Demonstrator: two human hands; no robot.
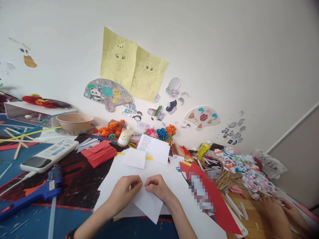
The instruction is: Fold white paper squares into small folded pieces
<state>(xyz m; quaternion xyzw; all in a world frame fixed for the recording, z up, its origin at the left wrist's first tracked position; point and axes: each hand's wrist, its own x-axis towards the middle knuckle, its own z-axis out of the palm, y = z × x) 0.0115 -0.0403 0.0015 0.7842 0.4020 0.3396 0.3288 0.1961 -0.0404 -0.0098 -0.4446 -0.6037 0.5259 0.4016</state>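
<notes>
Left hand [126, 190] beside right hand [159, 188] (both curled) on white paper [150, 205]

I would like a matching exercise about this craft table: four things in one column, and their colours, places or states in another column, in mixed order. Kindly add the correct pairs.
Column 1
1. Glue gun
2. Round bowl
3. Pile of paper slips
4. Small white paper at the front

Column 2
A. Red, lying loosely stacked
B. Held by the wearer's left hand and right hand
C. Mostly blue, at the lower left
D. Beige, with its opening upward

Right pairs: 1-C, 2-D, 3-A, 4-B
</notes>
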